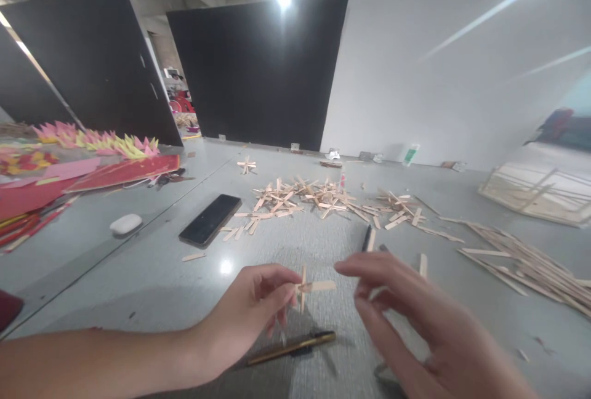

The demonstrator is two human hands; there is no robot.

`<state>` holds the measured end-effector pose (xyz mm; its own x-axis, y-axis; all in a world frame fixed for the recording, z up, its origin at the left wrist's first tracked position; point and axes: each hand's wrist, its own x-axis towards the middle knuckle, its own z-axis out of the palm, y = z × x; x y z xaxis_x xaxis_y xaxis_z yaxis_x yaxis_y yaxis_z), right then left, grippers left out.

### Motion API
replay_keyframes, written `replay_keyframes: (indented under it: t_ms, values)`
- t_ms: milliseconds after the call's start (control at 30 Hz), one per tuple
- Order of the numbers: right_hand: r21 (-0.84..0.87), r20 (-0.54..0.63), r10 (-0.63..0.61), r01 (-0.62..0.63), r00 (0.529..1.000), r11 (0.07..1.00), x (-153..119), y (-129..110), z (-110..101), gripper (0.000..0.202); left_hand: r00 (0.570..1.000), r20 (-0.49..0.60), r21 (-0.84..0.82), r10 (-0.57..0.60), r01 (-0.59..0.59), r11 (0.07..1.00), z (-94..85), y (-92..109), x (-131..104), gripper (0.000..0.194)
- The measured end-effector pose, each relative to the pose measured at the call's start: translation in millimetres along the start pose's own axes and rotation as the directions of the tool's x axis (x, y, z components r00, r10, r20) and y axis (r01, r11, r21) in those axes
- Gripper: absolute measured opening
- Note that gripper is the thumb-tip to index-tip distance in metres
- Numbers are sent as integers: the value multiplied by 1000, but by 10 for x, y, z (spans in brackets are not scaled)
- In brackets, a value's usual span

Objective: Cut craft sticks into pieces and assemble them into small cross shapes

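Note:
My left hand (263,300) pinches a small cross of flat wooden sticks (318,286) between thumb and fingers, holding it above the grey table. To the right, my right hand (406,319) hovers with thumb and forefinger apart; nothing shows between them. Below the cross lies a gold and black pen (293,348). Just beyond my right fingers a dark pen (367,239) lies beside a short wooden stick (372,240), partly covered by the hand. A loose pile of short wooden sticks (300,197) spreads across the table farther back.
A phone (211,220) and a white case (125,225) lie on the left. Behind the pile stands a star of sticks (246,166). Long wooden strips (530,263) and a stick frame (540,193) are at right. Colored paper (101,143) lies far left; black and white panels (258,72) rise behind.

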<state>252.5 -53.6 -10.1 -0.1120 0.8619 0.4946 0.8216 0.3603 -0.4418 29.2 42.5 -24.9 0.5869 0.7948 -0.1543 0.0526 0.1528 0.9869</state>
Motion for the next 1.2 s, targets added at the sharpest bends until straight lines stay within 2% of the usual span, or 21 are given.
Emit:
replay_keyframes:
  t_ms: [67,133,233,433,500,600,667,733,867,1033,1200]
  values:
    - [-33,-5,-69,69,998,997,218,-58,-42,34,999,26,17,19,-20,1000,6,-4,-9,34]
    - [-54,57,-104,107,993,993,284,-59,-15,32,999,33,54,6,-8,999,13,26,-20,36]
    - [-57,146,-100,109,984,992,228,-9,64,27,998,61,79,-8,3,997,23,86,-32,38]
    - [-19,175,-69,74,982,997,210,38,112,32,998,56,168,0,-10,986,-9,46,-65,35]
    - [-8,170,-45,48,984,999,257,36,98,32,999,-7,282,43,-39,959,-38,16,-75,33]
    - [4,178,0,-1,984,1000,335,39,60,30,981,-50,453,188,-145,879,-64,31,-55,40]
    - [11,190,28,-31,981,999,376,46,30,28,962,5,510,274,-238,827,-57,86,-17,38]
    - [14,190,51,-55,980,998,400,53,4,25,938,67,532,341,-323,783,-36,151,24,24]
    - [4,176,69,-71,982,997,403,50,-21,24,910,93,579,403,-379,722,7,232,75,5]
    - [18,163,91,-95,982,995,412,25,-42,24,876,147,597,459,-449,665,39,271,177,5]
    - [6,153,102,-105,983,994,446,112,-42,26,862,223,599,455,-490,634,38,314,463,10]
